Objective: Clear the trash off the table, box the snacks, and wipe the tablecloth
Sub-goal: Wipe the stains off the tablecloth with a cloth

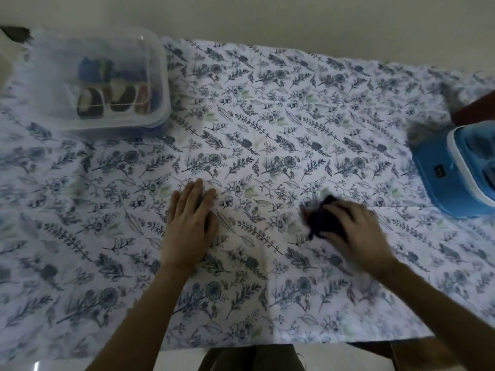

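A tablecloth (pixel 267 116) with a white ground and a blue-grey leaf and flower print covers the whole table. On it, right of centre and near the front edge, lies a dark cloth (pixel 322 219), bunched and blurred. The right hand (pixel 353 231) presses down on the cloth, its fingers curled over it and gripping it. The left hand (pixel 190 223) lies flat on the tablecloth to the left, well apart from the cloth, palm down, fingers straight and close together, holding nothing.

At the far left corner stands a clear plastic box (pixel 107 81) with its lid on; packaged snacks (pixel 112 95) show dimly through the wall. At the right edge sits a blue container (pixel 455 172) with a white rim, partly cut off by the frame. Both arms are bare.
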`<state>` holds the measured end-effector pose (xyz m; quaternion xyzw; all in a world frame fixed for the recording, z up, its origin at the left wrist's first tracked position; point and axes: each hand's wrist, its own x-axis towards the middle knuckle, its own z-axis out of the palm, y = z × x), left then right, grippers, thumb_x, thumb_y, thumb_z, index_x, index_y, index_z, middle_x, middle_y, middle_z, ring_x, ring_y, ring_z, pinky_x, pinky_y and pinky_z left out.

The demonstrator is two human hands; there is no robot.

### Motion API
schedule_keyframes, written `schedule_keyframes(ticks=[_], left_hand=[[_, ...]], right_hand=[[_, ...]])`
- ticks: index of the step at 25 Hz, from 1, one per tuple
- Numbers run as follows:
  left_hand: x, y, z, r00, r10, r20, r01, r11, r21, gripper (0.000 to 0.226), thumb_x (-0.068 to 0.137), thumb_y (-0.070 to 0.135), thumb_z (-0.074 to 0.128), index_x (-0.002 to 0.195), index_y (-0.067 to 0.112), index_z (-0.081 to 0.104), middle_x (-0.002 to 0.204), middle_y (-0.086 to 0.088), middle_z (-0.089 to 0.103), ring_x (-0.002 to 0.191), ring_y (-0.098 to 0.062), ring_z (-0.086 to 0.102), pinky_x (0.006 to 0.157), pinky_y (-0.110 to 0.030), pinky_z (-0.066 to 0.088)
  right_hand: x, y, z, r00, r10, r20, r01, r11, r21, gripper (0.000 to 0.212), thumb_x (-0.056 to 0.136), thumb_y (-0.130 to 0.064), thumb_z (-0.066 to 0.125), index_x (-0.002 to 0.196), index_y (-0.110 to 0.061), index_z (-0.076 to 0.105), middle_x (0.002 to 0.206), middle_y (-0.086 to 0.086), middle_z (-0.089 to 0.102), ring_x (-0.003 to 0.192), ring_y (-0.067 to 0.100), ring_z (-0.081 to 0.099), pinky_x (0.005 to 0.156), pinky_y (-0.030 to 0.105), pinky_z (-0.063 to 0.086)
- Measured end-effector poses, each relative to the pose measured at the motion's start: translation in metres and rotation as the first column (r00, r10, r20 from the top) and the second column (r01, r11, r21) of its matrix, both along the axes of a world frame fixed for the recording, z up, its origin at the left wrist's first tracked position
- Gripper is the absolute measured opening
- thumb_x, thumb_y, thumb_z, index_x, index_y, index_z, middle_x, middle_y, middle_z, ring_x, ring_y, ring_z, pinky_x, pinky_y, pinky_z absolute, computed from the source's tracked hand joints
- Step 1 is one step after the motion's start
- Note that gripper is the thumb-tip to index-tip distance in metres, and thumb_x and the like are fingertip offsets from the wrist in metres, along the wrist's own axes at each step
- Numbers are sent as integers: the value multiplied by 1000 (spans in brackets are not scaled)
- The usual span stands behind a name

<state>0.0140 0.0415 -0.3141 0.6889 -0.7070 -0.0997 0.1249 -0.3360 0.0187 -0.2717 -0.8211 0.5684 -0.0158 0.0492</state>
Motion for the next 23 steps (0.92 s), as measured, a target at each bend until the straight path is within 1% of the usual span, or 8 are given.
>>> schedule_keyframes(ticks=[3, 6, 9, 11, 13, 16, 20, 23], left_hand=[[0, -1, 0, 1000, 16, -10, -16, 1000, -16, 50, 99, 34, 27, 145, 17, 36, 157, -11, 26, 148, -24, 17, 121, -49, 13], [-1, -1, 3, 986, 163, -23, -163, 987, -3, 54, 97, 39, 29, 145, 17, 34, 156, -10, 29, 148, -25, 18, 122, -49, 9], [17, 10, 7, 954, 297, -33, -296, 954, 40, 62, 93, 51, 33, 146, 19, 33, 157, -8, 26, 148, -24, 15, 123, -44, 2], [38, 23, 8, 972, 233, 29, -234, 972, 39, 60, 95, 51, 29, 146, 20, 34, 158, -8, 25, 148, -24, 16, 122, -47, 8], [53, 33, 8, 985, 150, 90, -155, 987, 49, 58, 97, 49, 27, 146, 20, 34, 159, -6, 24, 149, -22, 15, 122, -48, 10], [55, 33, 6, 982, 170, 78, -175, 983, 58, 56, 98, 47, 28, 147, 20, 31, 160, -5, 20, 149, -22, 11, 122, -49, 7], [52, 32, 5, 979, 167, 119, -177, 981, 83, 59, 98, 48, 22, 149, 20, 24, 161, -7, 15, 150, -23, 6, 122, -50, 5], [47, 33, 4, 971, 183, 156, -199, 976, 93, 60, 98, 49, 13, 150, 20, 17, 161, -8, 10, 150, -24, 3, 122, -50, 5]], right_hand=[[26, -64, 1, 990, -140, 23, 141, 989, -38, 57, 90, -50, 44, 132, -13, 46, 128, 17, 52, 114, 35, 48, 97, 50, 39], [110, -90, -10, 981, -135, 142, 139, 990, -24, 55, 90, -48, 49, 136, -18, 43, 132, 12, 50, 119, 29, 46, 105, 46, 36], [184, -56, -18, 979, 53, 198, -49, 999, -22, 58, 86, -45, 58, 135, -16, 44, 133, 14, 50, 120, 31, 46, 104, 48, 37], [201, -21, -19, 961, 214, 177, -209, 977, -45, 56, 88, -46, 56, 134, -17, 46, 131, 12, 52, 119, 33, 48, 100, 49, 42], [184, 13, -18, 933, 336, 125, -332, 942, -54, 54, 89, -52, 50, 132, -20, 47, 128, 9, 56, 118, 30, 48, 95, 47, 45], [109, 37, -18, 899, 425, 108, -424, 905, -29, 57, 89, -57, 40, 132, -20, 46, 130, 10, 52, 116, 29, 46, 96, 50, 45], [33, -3, -8, 993, -43, 111, 42, 999, 6, 63, 86, -57, 44, 132, -15, 48, 132, 16, 52, 116, 33, 48, 103, 53, 36], [75, -33, -10, 968, -190, 167, 195, 981, -17, 56, 88, -46, 55, 134, -14, 45, 129, 16, 51, 116, 32, 44, 102, 47, 35]])
